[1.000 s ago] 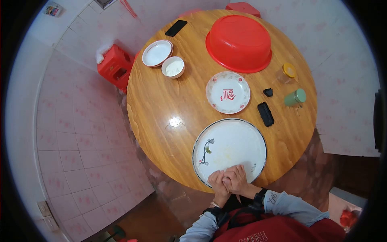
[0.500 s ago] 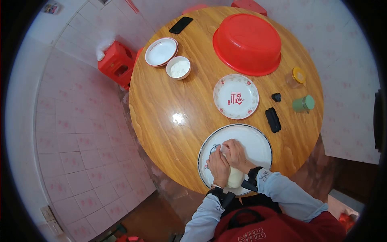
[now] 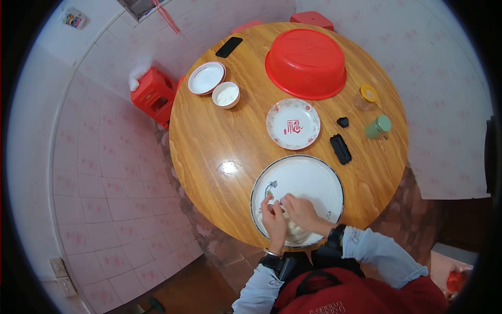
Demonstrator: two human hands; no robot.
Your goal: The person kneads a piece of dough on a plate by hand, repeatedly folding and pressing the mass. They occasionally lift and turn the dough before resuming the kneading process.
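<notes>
A pale lump of dough [image 3: 297,234] lies at the near side of a large white plate [image 3: 319,180] with a dark rim. Over the plate, close to the dough, my left hand [image 3: 274,220] has its fingers bent and pinched together. My right hand [image 3: 303,213] reaches across the dough, its fingers curled and meeting near the left fingertips. Something small and whitish shows between the two hands, too small to name. Both palms are turned away, and the right hand covers part of the dough.
Beyond the plate sit a patterned plate [image 3: 293,124], an upturned red basin [image 3: 306,64], a bowl of white powder [image 3: 226,96], stacked plates [image 3: 206,77] and a phone [image 3: 229,47]. To the right are a black case [image 3: 340,148], a green-lidded container [image 3: 378,126] and a yellow-lidded jar [image 3: 366,97].
My hands have moved slightly left and toward me, with the fingers now more closely bent. More of the dough's near side shows, looking more uneven. The head view has shifted.
</notes>
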